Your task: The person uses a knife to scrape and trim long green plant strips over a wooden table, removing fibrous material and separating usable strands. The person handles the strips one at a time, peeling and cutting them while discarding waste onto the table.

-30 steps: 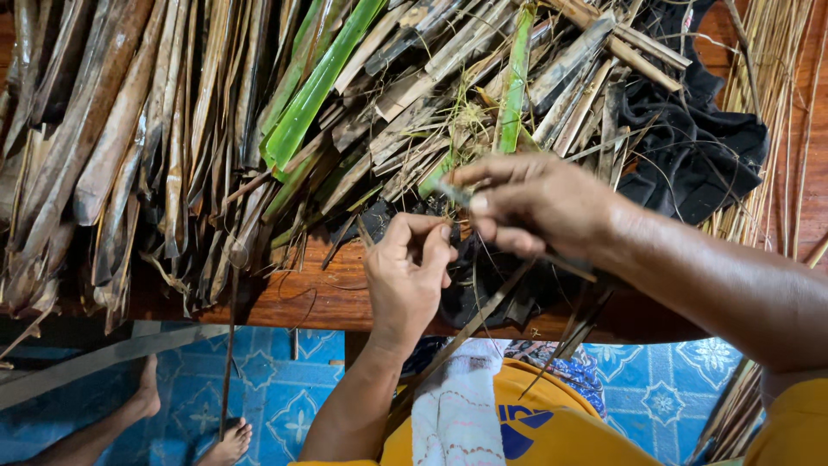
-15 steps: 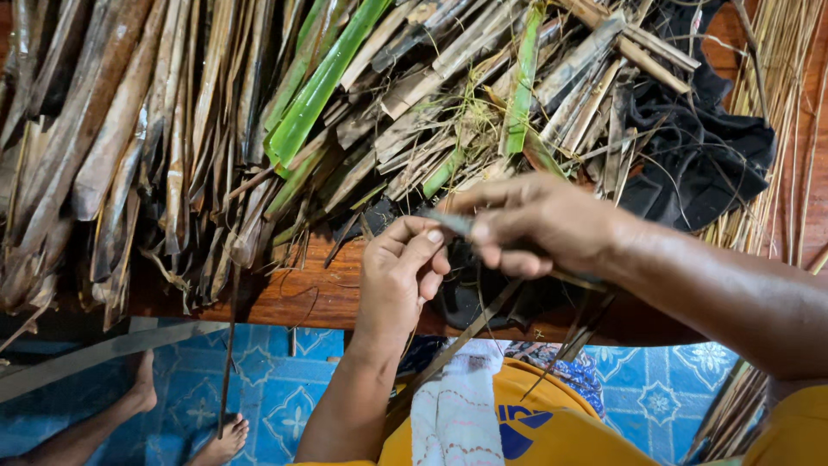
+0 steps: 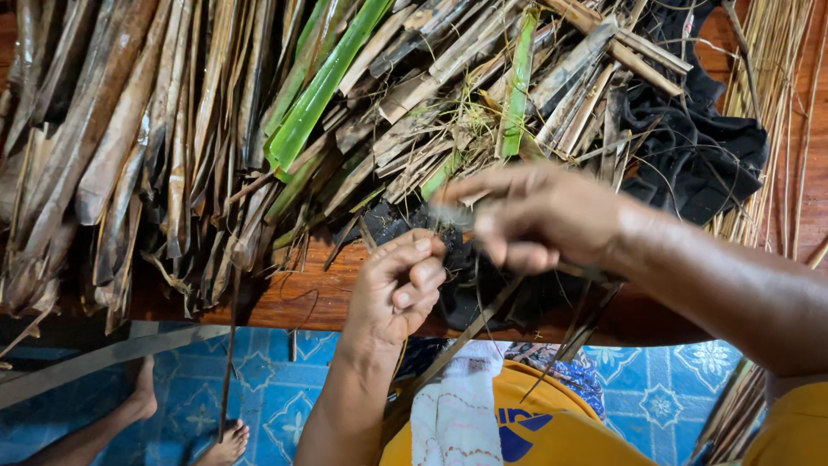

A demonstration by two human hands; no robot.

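Two hands working a thin leaf strip over a heap of dried palm leaves.

The left hand point(image 3: 398, 289) is curled nearly shut, its fingers point(image 3: 423, 274) pinching the near end of the strip point(image 3: 453, 216); the blurred right hand point(image 3: 526, 216) looks pinched shut on the far end, though I cannot tell exactly. The strip's long axis runs between the fingers, pointing up and right toward the leaf pile point(image 3: 259, 112) beyond them. Best kept taut, grips close together. The wooden surface point(image 3: 302, 298) lies under the fingers.

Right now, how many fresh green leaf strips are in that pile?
3, at least. A long bright green strip runs diagonally at top centre, a narrower green strip stands to its right, and a short green piece lies below. More may be buried under dry leaves.
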